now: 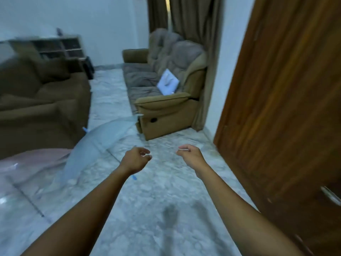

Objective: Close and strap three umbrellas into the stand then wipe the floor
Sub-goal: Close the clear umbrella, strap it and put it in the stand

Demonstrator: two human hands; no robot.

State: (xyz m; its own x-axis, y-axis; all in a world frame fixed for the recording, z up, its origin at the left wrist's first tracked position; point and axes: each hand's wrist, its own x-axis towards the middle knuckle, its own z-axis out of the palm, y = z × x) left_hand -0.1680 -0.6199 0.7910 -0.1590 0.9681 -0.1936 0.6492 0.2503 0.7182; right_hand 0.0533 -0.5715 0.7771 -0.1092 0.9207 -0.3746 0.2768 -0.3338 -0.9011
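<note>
The left hand [135,159] and right hand [190,156] hovered empty, fingers loosely curled. Left of the fingers, the open blue umbrella [103,137] likely needed closing first.

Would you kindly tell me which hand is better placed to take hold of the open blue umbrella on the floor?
Probably the left. The left hand is right beside the blue umbrella, while the right hand is farther off, toward the wooden door. Neither hand visibly holds anything.
</note>
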